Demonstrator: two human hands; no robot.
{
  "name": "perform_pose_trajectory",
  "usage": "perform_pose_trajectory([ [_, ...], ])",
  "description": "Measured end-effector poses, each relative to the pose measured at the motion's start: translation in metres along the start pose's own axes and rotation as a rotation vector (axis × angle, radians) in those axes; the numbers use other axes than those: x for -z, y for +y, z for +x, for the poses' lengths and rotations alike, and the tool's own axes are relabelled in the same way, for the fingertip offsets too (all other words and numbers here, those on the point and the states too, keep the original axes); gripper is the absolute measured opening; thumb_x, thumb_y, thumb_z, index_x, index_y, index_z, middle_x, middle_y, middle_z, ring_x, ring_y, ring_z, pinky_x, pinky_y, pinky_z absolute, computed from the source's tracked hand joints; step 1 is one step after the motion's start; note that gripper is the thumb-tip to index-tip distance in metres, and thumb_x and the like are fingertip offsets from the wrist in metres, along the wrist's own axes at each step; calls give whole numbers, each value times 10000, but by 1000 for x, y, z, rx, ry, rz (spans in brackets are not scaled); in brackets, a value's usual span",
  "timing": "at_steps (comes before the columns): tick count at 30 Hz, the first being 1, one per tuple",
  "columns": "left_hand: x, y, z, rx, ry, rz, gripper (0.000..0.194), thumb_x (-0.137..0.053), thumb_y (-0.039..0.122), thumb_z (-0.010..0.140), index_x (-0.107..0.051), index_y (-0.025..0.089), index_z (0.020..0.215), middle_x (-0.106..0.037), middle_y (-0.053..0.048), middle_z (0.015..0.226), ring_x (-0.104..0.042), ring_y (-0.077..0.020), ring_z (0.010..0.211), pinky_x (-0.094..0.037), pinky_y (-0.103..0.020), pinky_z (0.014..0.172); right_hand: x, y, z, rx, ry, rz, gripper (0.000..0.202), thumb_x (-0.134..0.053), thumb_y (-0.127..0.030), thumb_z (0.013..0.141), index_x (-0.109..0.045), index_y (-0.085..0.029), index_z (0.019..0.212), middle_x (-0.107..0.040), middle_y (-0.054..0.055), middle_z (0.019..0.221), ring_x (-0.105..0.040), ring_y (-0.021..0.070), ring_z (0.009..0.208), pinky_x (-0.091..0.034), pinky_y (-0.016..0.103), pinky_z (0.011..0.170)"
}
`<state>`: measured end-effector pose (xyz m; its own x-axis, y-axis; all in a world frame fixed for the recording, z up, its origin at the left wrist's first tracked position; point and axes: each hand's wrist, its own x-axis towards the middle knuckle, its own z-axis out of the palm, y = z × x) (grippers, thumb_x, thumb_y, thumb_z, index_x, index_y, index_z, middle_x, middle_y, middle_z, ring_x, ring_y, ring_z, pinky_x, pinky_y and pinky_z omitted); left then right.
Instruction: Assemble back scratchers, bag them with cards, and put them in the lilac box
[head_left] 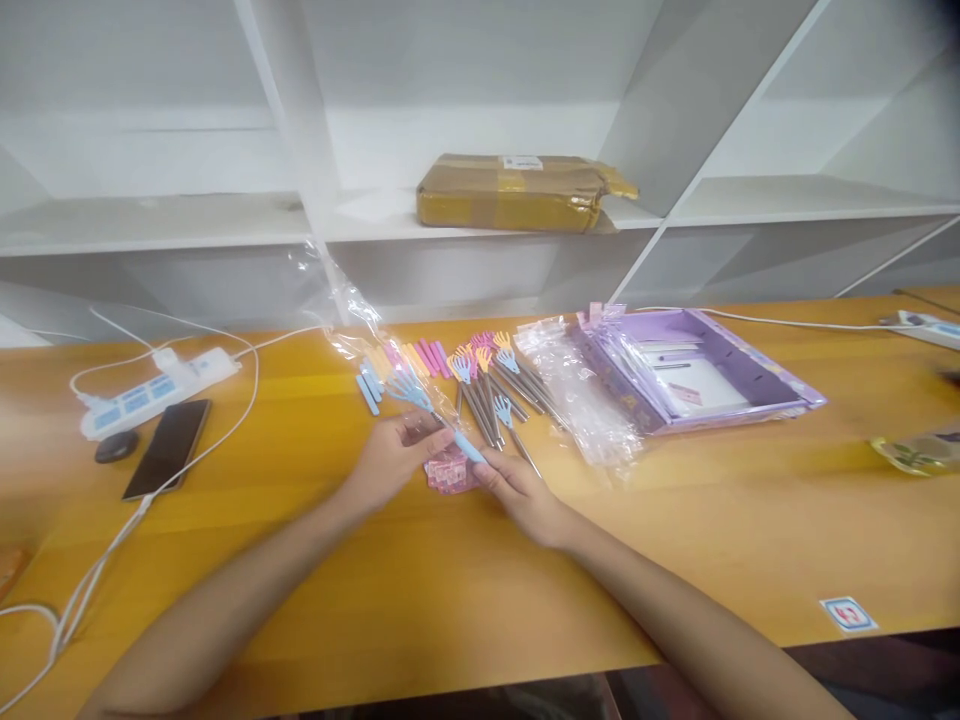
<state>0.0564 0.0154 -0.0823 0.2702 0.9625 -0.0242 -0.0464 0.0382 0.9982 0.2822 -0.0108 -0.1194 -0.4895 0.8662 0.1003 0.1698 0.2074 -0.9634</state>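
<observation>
Between my hands is a blue back scratcher with a hand-shaped head. My left hand pinches its shaft below the head. My right hand grips the blue handle at the other end. Under it lie pink printed cards, partly hidden by my hands. Just beyond are loose handle sleeves in blue, orange and pink. To their right is a pile of back scratcher rods with metal shafts and blue, orange and pink heads.
Clear plastic bags lie beside a purple box on the right. At left are a power strip, a phone, a black mouse-like object and white cables. A taped carton sits on the shelf.
</observation>
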Motion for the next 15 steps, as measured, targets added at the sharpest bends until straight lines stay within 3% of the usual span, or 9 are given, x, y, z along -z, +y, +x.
perform_pose_trajectory([
  [5,-2,-7,1,0,-66,54,336,-804,451,882,-785,170,1065,-811,-107,1090,-755,-250,1017,-576,-371,957,4,-4,1,-15,-22,61,500,-476,-645,1068,-656,-190,1166,-688,67,1126,-626,216,1061,-486,325,987],
  [12,5,-5,8,-44,182,-44,399,-864,413,814,-715,183,1104,-772,-60,1071,-717,-204,975,-565,-305,878,9,-10,0,-32,-48,-32,458,-474,-618,1079,-643,-198,1014,-634,33,944,-567,174,890,-474,282,849],
  [15,3,-6,9,2,209,-158,420,-880,448,790,-689,189,1060,-753,-40,1001,-705,-189,907,-574,-288,789,6,-7,-1,-38,-98,-16,430,-488,-594,1083,-646,-195,1059,-611,16,874,-556,153,785,-461,265,750],
])
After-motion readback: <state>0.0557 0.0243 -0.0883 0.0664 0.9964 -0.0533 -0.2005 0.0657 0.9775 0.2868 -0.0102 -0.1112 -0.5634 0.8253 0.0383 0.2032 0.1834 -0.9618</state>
